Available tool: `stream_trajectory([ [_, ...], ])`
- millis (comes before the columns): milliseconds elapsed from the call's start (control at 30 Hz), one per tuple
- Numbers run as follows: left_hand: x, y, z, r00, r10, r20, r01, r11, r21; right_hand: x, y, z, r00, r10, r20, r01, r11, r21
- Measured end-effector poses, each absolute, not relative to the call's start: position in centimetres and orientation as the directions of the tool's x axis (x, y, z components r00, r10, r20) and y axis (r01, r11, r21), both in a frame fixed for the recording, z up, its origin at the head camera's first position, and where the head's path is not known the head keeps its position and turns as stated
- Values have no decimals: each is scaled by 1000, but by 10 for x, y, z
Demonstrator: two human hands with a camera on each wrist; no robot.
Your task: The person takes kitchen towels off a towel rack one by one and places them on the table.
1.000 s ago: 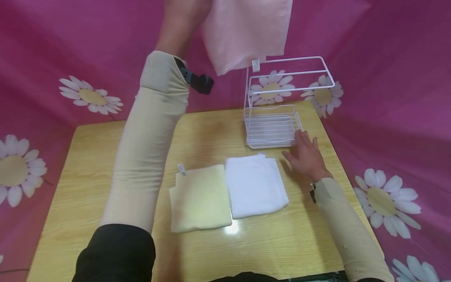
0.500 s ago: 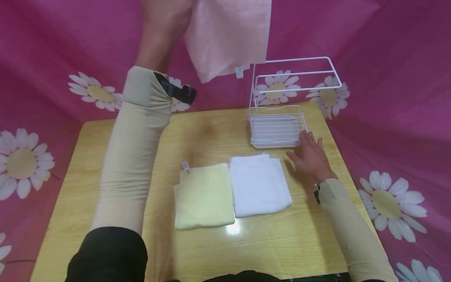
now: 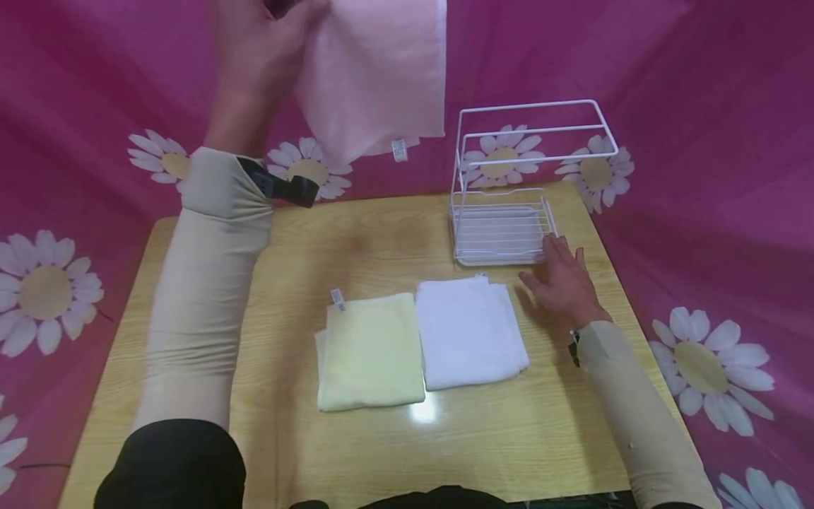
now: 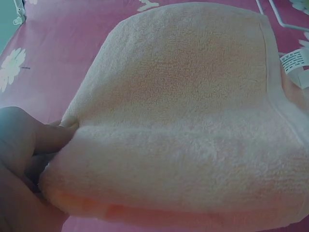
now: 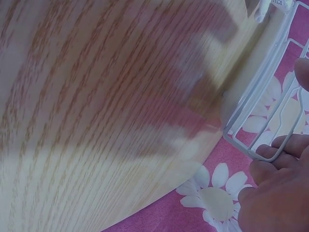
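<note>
High at the top of the head view, my left hand [image 3: 261,53] grips a pink towel [image 3: 381,71] by its edge, and the towel hangs down with its label at the bottom. In the left wrist view the fingers pinch the terry cloth at its left side. My right hand [image 3: 566,283] rests low at the front right of a white wire rack [image 3: 499,263]. Its fingertips touch the wire there, with the thumb spread apart. In the right wrist view the wire crosses over the fingers [image 5: 263,169]. The rack stands tall, with horizontal bars on top.
On the wooden table [image 3: 394,459] lie a folded yellow towel [image 3: 375,353] and, right beside it, a folded white towel [image 3: 470,332]. The rack stands behind them, near the table's back right corner. A magenta curtain [image 3: 394,180] with daisies surrounds the table.
My left hand has carried the pink towel leftward and a little lower in the head view, away from the rack. The right hand stays at the rack.
</note>
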State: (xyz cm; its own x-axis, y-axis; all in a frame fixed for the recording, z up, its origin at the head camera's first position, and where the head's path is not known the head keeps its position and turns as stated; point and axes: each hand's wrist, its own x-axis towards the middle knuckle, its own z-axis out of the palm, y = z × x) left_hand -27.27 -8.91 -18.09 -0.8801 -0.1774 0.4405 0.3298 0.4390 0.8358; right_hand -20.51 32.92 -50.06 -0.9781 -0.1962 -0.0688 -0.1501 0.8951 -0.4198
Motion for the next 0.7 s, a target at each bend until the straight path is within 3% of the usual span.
stream_trajectory([
  [267,-260,-115,-194,-829,-173,531,399,483,779,-207,327,-502,-978,-204,-53,-165,897,-411],
  [700,-230,-151,-218,-857,-203,473,281,586,760,-207,327,-502,-976,-213,-39,-178,893,-412],
])
